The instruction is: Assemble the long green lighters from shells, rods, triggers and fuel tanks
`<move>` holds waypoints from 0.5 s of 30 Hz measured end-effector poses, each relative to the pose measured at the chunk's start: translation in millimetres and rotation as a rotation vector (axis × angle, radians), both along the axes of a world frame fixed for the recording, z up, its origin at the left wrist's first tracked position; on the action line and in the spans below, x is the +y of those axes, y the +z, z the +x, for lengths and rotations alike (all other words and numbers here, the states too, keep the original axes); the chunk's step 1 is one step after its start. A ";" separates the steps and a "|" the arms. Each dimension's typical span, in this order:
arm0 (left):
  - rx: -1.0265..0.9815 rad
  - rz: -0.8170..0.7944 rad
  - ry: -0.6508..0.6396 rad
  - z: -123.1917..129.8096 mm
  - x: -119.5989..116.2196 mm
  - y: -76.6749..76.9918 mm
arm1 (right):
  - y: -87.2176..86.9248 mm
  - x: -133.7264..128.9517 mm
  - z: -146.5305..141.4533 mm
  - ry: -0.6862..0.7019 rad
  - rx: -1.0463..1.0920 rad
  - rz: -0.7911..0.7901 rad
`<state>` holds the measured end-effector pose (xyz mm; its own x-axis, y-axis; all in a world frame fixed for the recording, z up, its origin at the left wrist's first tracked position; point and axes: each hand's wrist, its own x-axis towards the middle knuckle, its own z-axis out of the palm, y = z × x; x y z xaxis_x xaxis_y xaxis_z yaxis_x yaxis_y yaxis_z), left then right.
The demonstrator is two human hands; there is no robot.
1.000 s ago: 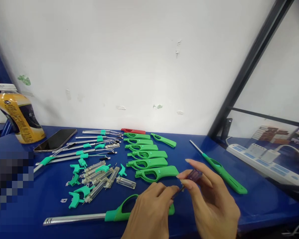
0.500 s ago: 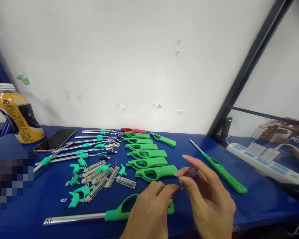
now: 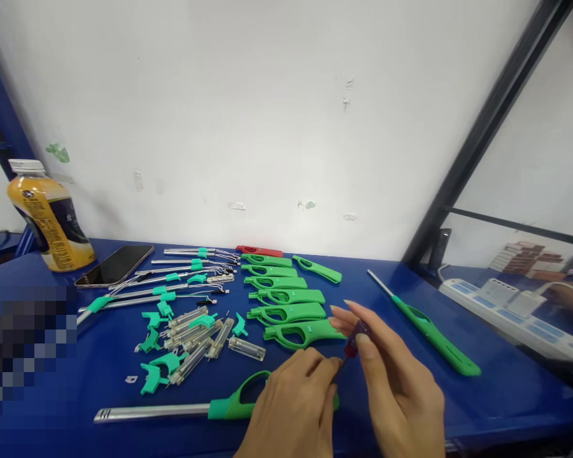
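Note:
My right hand (image 3: pixel 398 388) pinches the dark red handle of a small screwdriver (image 3: pixel 353 344) between thumb and fingers. Its thin shaft points down and left to the fingertips of my left hand (image 3: pixel 293 404). Those fingers are curled over the handle of a green lighter (image 3: pixel 239 407) lying at the front of the table, with its silver tube pointing left. My left palm covers much of that handle. Where the screwdriver tip meets the lighter is hidden. Behind my hands, several green handle shells (image 3: pixel 310 332) lie in a column, with a red one (image 3: pixel 262 251) at the back.
On the blue table (image 3: pixel 516 397) lie metal tubes with wires (image 3: pixel 172 288), clear fuel tanks (image 3: pixel 247 348) and teal triggers (image 3: pixel 153 377) to the left. A phone (image 3: pixel 117 265) and bottle (image 3: pixel 52 219) stand farther left. Right are another green lighter (image 3: pixel 434 337) and a power strip (image 3: pixel 516 318).
My right fingers have shifted around the screwdriver handle, and more of its red part shows. The whole view has moved slightly, so the table items appear a little farther right.

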<state>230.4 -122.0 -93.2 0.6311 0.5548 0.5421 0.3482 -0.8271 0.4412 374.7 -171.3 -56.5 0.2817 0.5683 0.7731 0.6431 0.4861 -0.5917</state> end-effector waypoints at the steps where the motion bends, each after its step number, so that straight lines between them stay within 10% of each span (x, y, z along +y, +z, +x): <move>1: 0.008 0.043 0.011 -0.3 -0.3 -0.8 | -0.3 -0.4 -0.4 0.018 0.016 -0.003; 15: 0.014 0.290 0.111 -38.7 -1.0 -21.2 | -2.8 6.3 -10.2 0.060 -0.031 0.105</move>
